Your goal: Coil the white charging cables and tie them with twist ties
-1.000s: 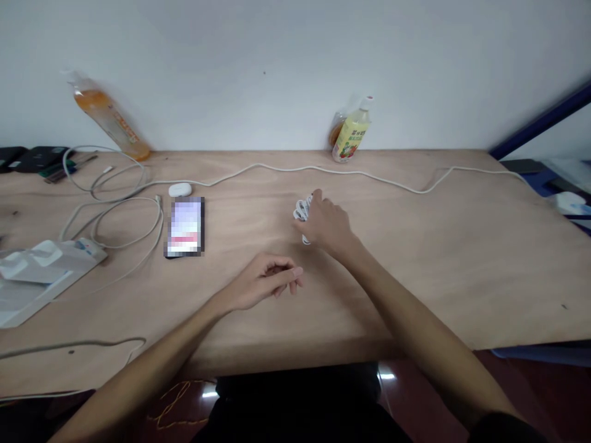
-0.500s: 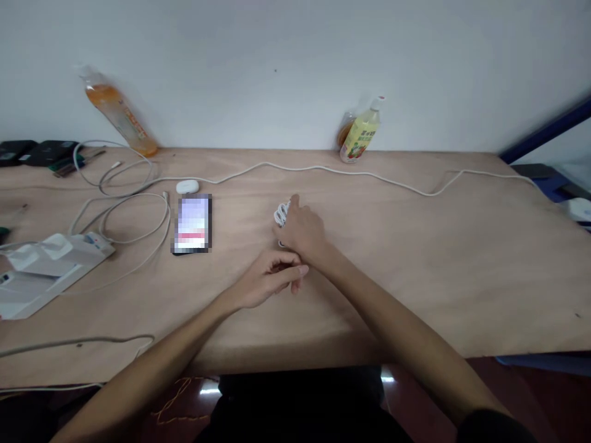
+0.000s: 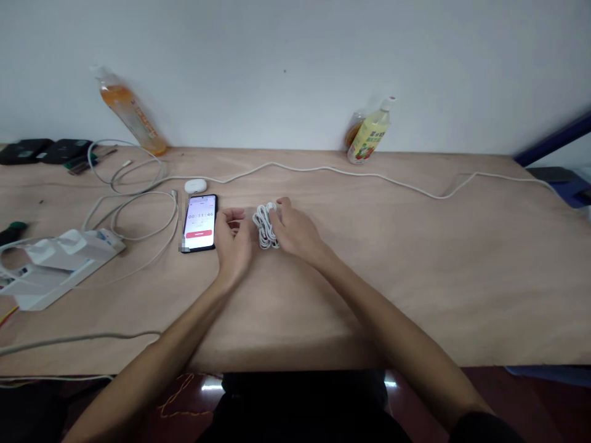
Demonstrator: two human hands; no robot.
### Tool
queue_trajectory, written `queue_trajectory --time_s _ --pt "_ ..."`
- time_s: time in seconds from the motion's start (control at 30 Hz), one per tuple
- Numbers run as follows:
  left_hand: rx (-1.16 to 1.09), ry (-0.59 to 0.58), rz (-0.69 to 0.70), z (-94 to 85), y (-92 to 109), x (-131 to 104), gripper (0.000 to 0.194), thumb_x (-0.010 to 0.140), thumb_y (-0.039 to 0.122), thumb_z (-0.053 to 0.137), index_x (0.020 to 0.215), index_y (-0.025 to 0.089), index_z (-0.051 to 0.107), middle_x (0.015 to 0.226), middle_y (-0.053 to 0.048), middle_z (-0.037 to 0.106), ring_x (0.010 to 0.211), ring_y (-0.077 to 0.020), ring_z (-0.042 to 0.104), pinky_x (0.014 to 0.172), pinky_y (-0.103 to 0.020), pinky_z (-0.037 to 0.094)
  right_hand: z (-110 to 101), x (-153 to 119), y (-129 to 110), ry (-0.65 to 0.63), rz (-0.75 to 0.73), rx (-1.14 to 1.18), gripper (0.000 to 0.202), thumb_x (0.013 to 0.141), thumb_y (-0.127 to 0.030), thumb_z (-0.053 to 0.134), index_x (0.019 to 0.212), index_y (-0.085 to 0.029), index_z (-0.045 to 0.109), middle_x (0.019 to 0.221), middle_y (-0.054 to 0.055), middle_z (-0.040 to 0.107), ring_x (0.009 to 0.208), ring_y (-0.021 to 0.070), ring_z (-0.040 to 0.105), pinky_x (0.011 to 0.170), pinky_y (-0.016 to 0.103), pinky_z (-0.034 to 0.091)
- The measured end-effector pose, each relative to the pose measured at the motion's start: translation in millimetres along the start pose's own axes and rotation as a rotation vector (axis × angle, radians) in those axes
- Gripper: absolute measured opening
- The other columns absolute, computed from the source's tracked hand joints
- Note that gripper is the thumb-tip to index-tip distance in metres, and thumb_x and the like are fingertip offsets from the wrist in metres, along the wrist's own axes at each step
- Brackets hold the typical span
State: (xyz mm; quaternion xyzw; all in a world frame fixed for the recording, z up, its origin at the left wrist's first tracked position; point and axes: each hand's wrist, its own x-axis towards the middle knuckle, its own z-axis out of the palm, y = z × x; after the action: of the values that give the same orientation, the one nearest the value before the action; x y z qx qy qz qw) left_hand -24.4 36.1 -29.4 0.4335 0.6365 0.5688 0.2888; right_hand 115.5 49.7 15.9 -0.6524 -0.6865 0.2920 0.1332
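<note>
A bundled white cable [image 3: 265, 229] lies in the middle of the wooden table, its loops folded together. My right hand [image 3: 295, 231] grips the bundle's right side with thumb and fingertips; the exact grip is partly hidden. To the left of the bundle, my left hand [image 3: 234, 240] is raised on its edge, fingers curved and apart from the thumb, with nothing seen in it. Its fingers are close against the right edge of a smartphone [image 3: 200, 223], whose lit screen shows a timer; whether they touch cannot be told.
A white earbud case [image 3: 196, 186] sits behind the phone. At left are a power strip [image 3: 69, 267] with plugs and looped cables. A long white cord [image 3: 341, 171] runs along the back. An orange drink bottle [image 3: 133, 117] and a yellow-labelled bottle [image 3: 370, 134] lean at the wall.
My left hand has left the right wrist and moved forward and left, beside the phone. My right hand and the cable bundle have shifted left, and more of the bundle shows.
</note>
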Motion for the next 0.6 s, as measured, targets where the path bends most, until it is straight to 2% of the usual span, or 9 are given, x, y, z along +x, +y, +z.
queue_trajectory --time_s 0.1,0.23,0.3,0.43,0.6 --pt "0.012 -0.016 -0.029 0.8 -3 -1 0.019 0.079 0.018 0.064 0.097 0.023 0.059 0.103 -0.004 0.068 0.087 -0.0187 0.065 0.079 -0.033 0.054 -1 1 18 0.021 -0.012 0.147 0.040 0.113 -0.035 0.038 0.146 -0.017 0.052 0.131 0.017 0.079 0.125 0.0315 0.073 0.101 0.041 0.054" --pt "-0.002 -0.105 -0.057 2.0 0 -6 0.020 0.081 0.021 0.070 0.098 0.022 0.059 0.100 -0.005 0.071 0.088 -0.0209 0.069 0.077 -0.034 0.057 5 -1 35 -0.023 -0.015 0.375 0.035 0.110 -0.033 0.048 0.139 -0.016 0.056 0.119 0.013 0.081 0.104 0.0252 0.077 0.088 0.036 0.057" --pt "-0.013 -0.147 -0.063 3.0 1 -8 0.019 0.081 0.019 0.069 0.097 0.022 0.059 0.098 -0.005 0.072 0.089 -0.0216 0.071 0.078 -0.034 0.058 10 -2 38 -0.030 -0.043 0.450 0.031 0.106 -0.029 0.055 0.135 -0.017 0.058 0.119 0.012 0.081 0.101 0.0229 0.077 0.087 0.034 0.058" --pt "-0.021 -0.194 -0.056 3.6 0 -10 0.020 0.081 0.015 0.068 0.098 0.022 0.059 0.097 -0.005 0.074 0.090 -0.0216 0.074 0.079 -0.035 0.060 18 -4 41 0.012 -0.098 0.478 0.033 0.102 -0.027 0.063 0.133 -0.017 0.058 0.120 0.010 0.080 0.105 0.0222 0.075 0.092 0.035 0.057" --pt "-0.015 -0.232 -0.040 1.9 0 -11 0.021 0.083 0.023 0.073 0.099 0.022 0.060 0.099 -0.005 0.075 0.091 -0.0226 0.074 0.080 -0.036 0.061 24 -4 45 0.061 -0.122 0.445 0.037 0.101 -0.029 0.064 0.136 -0.019 0.058 0.112 0.006 0.080 0.100 0.0217 0.075 0.091 0.035 0.056"
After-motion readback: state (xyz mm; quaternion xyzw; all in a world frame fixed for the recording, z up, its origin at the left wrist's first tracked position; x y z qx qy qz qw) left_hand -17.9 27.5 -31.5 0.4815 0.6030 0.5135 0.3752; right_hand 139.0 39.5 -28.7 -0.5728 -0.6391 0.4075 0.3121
